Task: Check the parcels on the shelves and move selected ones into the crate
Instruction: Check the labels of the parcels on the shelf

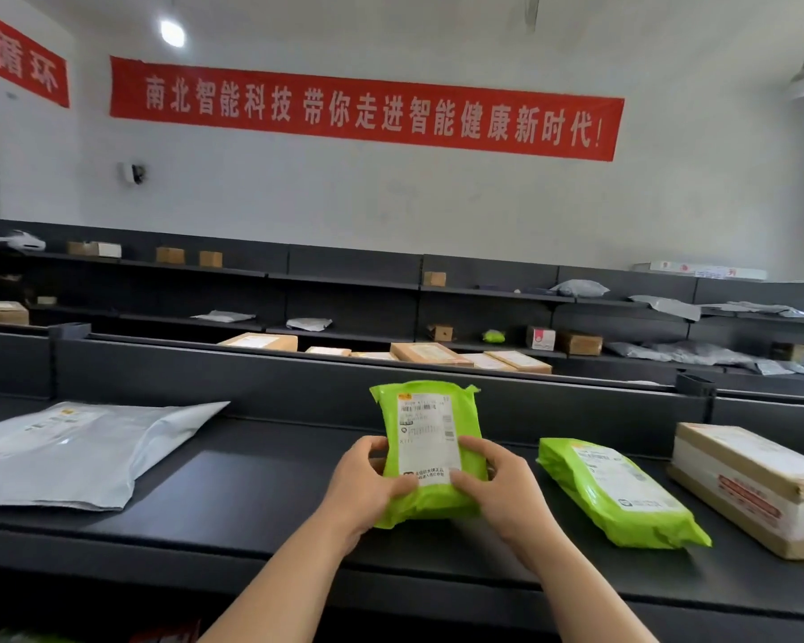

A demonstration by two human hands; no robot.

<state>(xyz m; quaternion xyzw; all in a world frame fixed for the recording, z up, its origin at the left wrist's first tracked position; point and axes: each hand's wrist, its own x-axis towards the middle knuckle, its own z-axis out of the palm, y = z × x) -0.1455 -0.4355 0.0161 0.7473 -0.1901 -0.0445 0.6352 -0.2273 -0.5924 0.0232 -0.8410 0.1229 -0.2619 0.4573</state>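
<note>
At the left of the frame a flat grey mailer bag [80, 452] lay on the near shelf [251, 494], a dark surface with a low back wall running across the picture. Above it, in the upper half, a long red banner [363, 109] with white characters hung on the white wall.

In the lower centre the left hand [367, 484] gripped the lower left edge of the green parcel [430, 452], fingers curled behind it and thumb lying on the front. This parcel was held up on end over the near shelf, its white shipping label facing the camera. Whether its bottom edge touched the shelf could not be told. The right hand [497, 489] gripped the lower right edge in the same way, its thumb pressed across the bottom of the label.

Just right of the hands a second green parcel [618, 494] lay flat on the near shelf, label up, at an angle. Beside it, at the right edge, sat a taped cardboard box [753, 484].

Across the middle of the frame the far shelves [344, 280] carried scattered cardboard boxes and grey bags.
</note>
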